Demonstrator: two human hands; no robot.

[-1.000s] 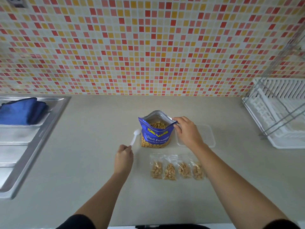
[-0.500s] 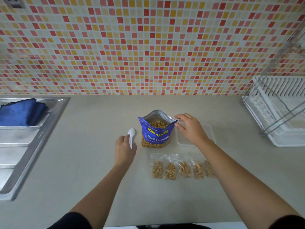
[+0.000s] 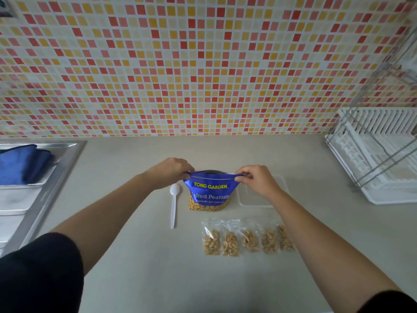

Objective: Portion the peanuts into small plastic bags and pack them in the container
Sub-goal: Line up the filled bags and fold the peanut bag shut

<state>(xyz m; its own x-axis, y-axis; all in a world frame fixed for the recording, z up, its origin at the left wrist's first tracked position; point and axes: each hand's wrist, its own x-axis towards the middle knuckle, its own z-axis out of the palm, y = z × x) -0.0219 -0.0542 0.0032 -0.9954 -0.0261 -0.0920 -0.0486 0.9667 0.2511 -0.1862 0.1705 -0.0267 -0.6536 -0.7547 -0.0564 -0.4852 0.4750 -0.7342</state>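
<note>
Tiled kitchen bench (image 3: 146, 279): five small bags (image 3: 230, 242) are filled; the peanut pouch (image 3: 209, 193) is pinched at its top by left grip (image 3: 169, 172) and right grip (image 3: 257, 181); the container (image 3: 252, 199) is not yet packed.

Left hand (image 3: 170, 173), right hand (image 3: 258, 182) on pouch (image 3: 209, 192)

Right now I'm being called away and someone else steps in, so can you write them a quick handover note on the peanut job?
Left hand pinches the left top corner of the blue peanut pouch; right hand pinches the right corner.
The pouch stands on the counter. The white spoon lies just left of it, untouched.
Five small bags of peanuts lie in a row in front of the pouch.
The clear container sits right of the pouch, with no bags in it.
Done: five portions. Left: pack the bags into the container.
</note>
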